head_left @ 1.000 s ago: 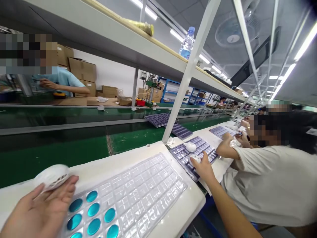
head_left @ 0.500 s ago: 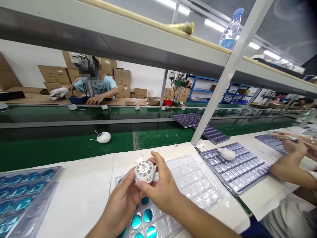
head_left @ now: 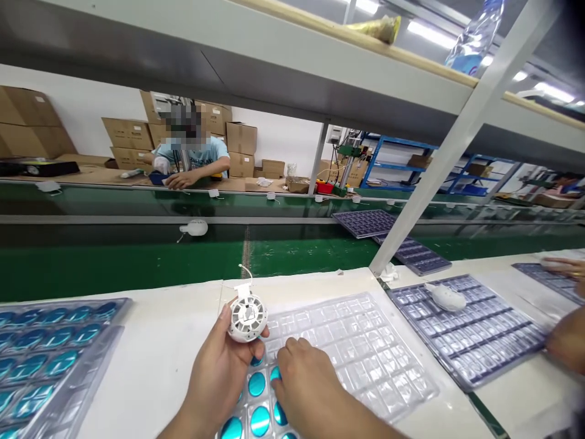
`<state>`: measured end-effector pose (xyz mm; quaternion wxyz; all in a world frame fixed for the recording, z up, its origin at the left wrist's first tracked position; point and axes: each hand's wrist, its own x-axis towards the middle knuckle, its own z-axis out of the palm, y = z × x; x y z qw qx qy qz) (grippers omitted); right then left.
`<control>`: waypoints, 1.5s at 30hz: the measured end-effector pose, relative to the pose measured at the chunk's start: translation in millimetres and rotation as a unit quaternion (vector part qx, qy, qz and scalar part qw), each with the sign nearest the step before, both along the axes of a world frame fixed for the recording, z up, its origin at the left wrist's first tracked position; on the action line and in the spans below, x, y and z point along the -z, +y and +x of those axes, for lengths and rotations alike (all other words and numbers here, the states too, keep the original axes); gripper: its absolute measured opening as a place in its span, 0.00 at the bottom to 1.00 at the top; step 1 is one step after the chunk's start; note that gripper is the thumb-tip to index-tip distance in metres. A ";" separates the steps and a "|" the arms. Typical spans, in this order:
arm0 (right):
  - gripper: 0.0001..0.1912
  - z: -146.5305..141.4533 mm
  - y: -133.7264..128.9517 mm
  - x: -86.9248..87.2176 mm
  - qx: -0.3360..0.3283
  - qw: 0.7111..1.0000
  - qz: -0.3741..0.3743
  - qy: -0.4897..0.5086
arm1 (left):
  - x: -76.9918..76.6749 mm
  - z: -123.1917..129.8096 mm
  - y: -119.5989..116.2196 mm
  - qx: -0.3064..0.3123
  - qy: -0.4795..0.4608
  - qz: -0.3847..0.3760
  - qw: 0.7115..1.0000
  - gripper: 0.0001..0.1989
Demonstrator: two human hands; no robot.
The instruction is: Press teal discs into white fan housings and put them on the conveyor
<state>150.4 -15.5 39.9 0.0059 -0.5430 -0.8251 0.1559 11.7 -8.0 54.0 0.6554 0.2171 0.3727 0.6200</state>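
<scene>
My left hand (head_left: 219, 384) is shut on a round white plastic housing (head_left: 247, 317) with a slotted grille face and a thin wire rising from its top. My right hand (head_left: 301, 384) holds nothing visible, its fingers resting on a transparent blister tray (head_left: 356, 347). Teal discs (head_left: 256, 384) sit in the tray's near pockets, partly hidden behind both hands. Another tray of teal discs (head_left: 46, 353) lies to my left on the white bench (head_left: 150, 366).
A co-worker's hands (head_left: 564, 317) are at the right, beside a dark tray (head_left: 466, 329) carrying a white oval device (head_left: 445, 297). Behind the bench runs a green conveyor (head_left: 137, 256) with a white device (head_left: 195, 227). A white upright (head_left: 457, 146) rises beyond the bench's right part.
My right hand has let go of the white housing and dropped onto the tray. My left hand now holds the housing alone, its grille turned toward me.
</scene>
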 end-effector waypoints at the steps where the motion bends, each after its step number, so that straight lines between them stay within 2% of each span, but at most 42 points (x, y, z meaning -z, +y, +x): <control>1: 0.11 1.1 0.3 -1.6 0.002 1.000 -0.012 0.002 | 0.0 0.5 -1.2 0.006 0.007 0.004 1.000 0.17; 3: 0.09 7.9 1.8 -5.6 0.004 0.999 -0.035 0.040 | 0.3 1.2 -2.7 0.016 0.020 0.012 1.000 0.18; 6: 0.01 24.6 3.8 -13.1 -0.011 0.979 -0.076 0.190 | 1.6 2.4 -2.9 0.021 0.042 0.020 0.999 0.19; 8: 0.04 34.6 4.2 -17.7 -0.009 0.927 -0.138 0.349 | 2.8 3.7 -2.6 0.018 0.055 0.023 0.998 0.21; 11: 0.07 41.3 3.2 -20.3 0.023 0.810 -0.200 0.550 | 4.7 6.7 -4.0 0.016 0.070 0.021 0.997 0.23; 12: 0.07 41.3 2.7 -19.8 0.033 0.788 -0.195 0.583 | 5.4 7.8 -5.1 0.018 0.078 0.018 0.997 0.24; 13: 0.07 40.5 2.1 -18.7 0.041 0.778 -0.180 0.600 | 6.1 9.0 -6.5 0.022 0.090 0.013 0.996 0.26; 17: 0.06 34.6 0.9 -13.2 0.053 0.790 -0.122 0.599 | 8.9 12.3 -13.3 0.034 0.150 -0.024 0.988 0.33; 22: 0.02 32.3 2.6 -10.7 0.043 0.823 -0.073 0.562 | 9.3 14.4 -18.4 0.000 0.173 -0.050 0.984 0.31; 29: 0.02 32.9 1.5 -11.7 0.049 0.834 -0.054 0.546 | 9.4 13.3 -19.5 0.020 0.142 -0.050 0.988 0.34; 32: 0.02 31.4 1.5 -10.3 0.048 0.837 -0.056 0.542 | 10.0 11.7 -20.5 0.028 0.170 -0.045 0.984 0.36; 35: 0.06 30.6 4.1 -6.6 0.088 0.834 -0.080 0.539 | 10.3 11.1 -21.2 0.064 0.200 -0.015 0.978 0.39; 37: 0.16 30.4 5.7 -4.8 0.121 0.824 -0.086 0.547 | 10.2 11.7 -21.6 0.106 0.177 0.003 0.979 0.41; 39: 0.27 29.2 5.5 -5.4 0.110 0.805 -0.108 0.573 | 9.3 13.3 -22.9 0.134 0.123 0.006 0.983 0.41; 41: 0.32 26.5 3.3 -8.0 0.049 0.768 -0.180 0.613 | 7.3 15.4 -25.5 0.137 0.080 0.007 0.987 0.40; 43: 0.32 22.3 -0.4 -10.4 -0.010 0.715 -0.260 0.649 | 4.4 17.4 -29.2 0.122 0.065 0.002 0.990 0.38; 45: 0.32 17.2 -4.3 -10.0 -0.024 0.674 -0.296 0.676 | 1.6 19.3 -33.1 0.113 0.060 -0.006 0.992 0.38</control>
